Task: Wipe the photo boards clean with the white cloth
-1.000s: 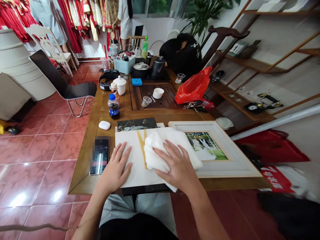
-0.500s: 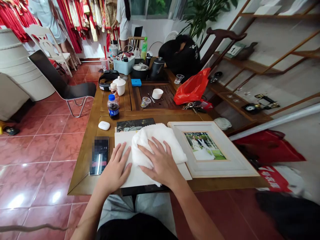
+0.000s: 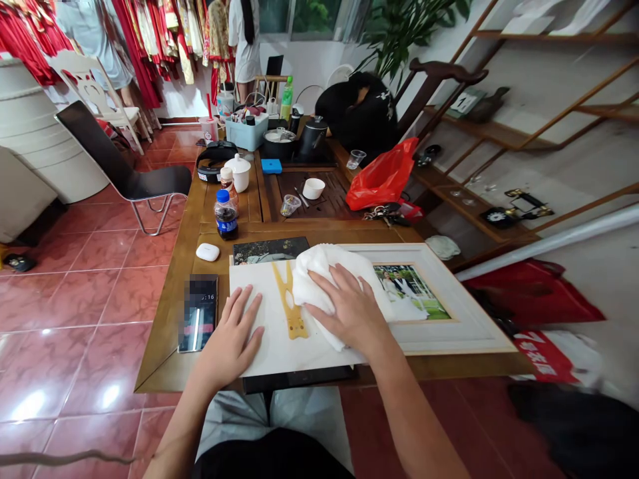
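Observation:
A bunched white towel (image 3: 332, 283) lies partly on a white board (image 3: 264, 349) and partly over the edge of a white picture frame (image 3: 479, 332). My right hand (image 3: 354, 309) grips it from above, fingers and thumb spread across the cloth. My left hand (image 3: 234, 336) lies flat on the left side of the board, fingers apart, holding nothing. Between the hands, a flat yellow forked piece (image 3: 289, 303) with an oval opening rests on the board. The frame holds a photo (image 3: 412, 289) of a couple, its left part hidden by the towel.
A phone (image 3: 198, 322), a white earbud case (image 3: 208, 251) and a dark drink bottle (image 3: 226, 216) stand left on the wooden table (image 3: 160, 359). Farther back are a white bowl (image 3: 313, 188) and a red plastic bag (image 3: 384, 176). A person in black (image 3: 357, 113) leans on the far side.
My right hand has moved the towel to the right, onto the frame's edge, uncovering the yellow forked piece. My left hand stays in place.

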### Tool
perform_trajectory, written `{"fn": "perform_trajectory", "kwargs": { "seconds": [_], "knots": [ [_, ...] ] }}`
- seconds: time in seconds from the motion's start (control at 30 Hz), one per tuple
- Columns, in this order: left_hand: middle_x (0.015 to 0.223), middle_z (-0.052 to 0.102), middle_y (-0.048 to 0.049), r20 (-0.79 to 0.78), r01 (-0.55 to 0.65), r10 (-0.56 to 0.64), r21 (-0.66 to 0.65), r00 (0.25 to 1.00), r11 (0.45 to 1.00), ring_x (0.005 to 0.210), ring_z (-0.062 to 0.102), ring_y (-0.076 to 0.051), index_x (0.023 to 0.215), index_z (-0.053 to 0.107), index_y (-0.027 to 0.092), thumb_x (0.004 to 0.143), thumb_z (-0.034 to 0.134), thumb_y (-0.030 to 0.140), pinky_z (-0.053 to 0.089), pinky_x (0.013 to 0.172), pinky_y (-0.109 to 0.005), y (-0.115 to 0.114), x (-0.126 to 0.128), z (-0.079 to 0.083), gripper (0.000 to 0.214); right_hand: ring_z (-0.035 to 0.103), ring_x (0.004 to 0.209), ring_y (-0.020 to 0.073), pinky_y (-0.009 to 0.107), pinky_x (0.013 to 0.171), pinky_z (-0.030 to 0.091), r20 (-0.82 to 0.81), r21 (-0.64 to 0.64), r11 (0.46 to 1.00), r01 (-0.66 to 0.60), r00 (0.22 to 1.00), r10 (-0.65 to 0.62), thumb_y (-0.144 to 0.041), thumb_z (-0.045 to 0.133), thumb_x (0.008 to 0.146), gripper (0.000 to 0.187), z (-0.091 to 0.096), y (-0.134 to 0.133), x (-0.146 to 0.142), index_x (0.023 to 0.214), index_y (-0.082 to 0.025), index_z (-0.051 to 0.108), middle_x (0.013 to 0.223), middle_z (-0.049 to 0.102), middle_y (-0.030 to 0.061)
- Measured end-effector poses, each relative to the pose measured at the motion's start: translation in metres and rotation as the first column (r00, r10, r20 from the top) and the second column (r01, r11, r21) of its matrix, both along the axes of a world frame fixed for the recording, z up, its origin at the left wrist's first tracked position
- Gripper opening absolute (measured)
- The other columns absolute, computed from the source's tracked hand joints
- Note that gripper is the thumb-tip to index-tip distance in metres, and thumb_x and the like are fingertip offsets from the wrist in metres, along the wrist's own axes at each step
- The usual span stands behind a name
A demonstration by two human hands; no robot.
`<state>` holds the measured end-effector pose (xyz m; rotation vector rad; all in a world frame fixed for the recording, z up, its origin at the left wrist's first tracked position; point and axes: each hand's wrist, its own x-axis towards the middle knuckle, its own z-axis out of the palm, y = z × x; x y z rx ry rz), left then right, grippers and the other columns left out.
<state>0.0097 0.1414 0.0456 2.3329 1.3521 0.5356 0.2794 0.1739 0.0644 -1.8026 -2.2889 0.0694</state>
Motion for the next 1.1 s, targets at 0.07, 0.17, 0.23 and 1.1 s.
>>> {"fn": "perform_trajectory", "kwargs": {
  "seconds": [0.07,0.17,0.23,1.1],
  "knots": [
    [0.17,0.018,-0.0099,-0.001,0.002,-0.002,0.002,1.0,1.0,0.157,0.009,-0.032,0.161,0.027,0.022,0.106,0.037,0.035,0.025,0.125,-0.056,0.0,0.0,0.0,0.056,0.034,0.146,0.0395,0.066,0.111,0.031,-0.001,-0.025,1.0,-0.019,1.0,0.019,-0.054,0.048,0.096,0.059,0.002,0.002,-0.003,0.149,-0.028,0.05,0.151,0.051,0.0148],
    [0.17,0.018,-0.0104,-0.008,0.011,-0.01,0.008,1.0,1.0,0.157,0.009,-0.032,0.16,0.027,0.022,0.106,0.037,0.034,0.026,0.124,-0.057,0.001,0.0,0.0,0.056,0.03,0.148,0.0406,0.069,0.114,0.027,-0.011,-0.09,0.993,-0.075,0.997,0.074,-0.055,0.046,0.098,0.06,0.01,0.008,-0.017,0.152,-0.028,0.046,0.155,0.046,0.0144],
    [0.169,0.018,-0.0114,-0.016,0.012,-0.011,0.015,1.0,1.0,0.157,0.009,-0.032,0.16,0.028,0.021,0.106,0.037,0.033,0.026,0.124,-0.057,0.001,0.0,0.0,0.055,0.027,0.15,0.0413,0.069,0.115,0.023,-0.018,-0.148,0.981,-0.125,0.992,0.123,-0.056,0.046,0.099,0.062,0.018,0.013,-0.029,0.154,-0.027,0.043,0.159,0.041,0.0147],
    [0.169,0.019,-0.0093,0.004,-0.015,0.015,-0.007,1.0,1.0,0.157,0.01,-0.031,0.161,0.026,0.026,0.107,0.037,0.036,0.026,0.124,-0.056,-0.001,0.001,0.001,0.056,0.03,0.15,0.0363,0.064,0.117,0.025,0.006,-0.143,0.971,-0.192,0.981,0.195,-0.054,0.053,0.095,0.061,0.015,0.032,0.01,0.149,-0.025,0.05,0.157,0.044,0.016]
  ]
}}
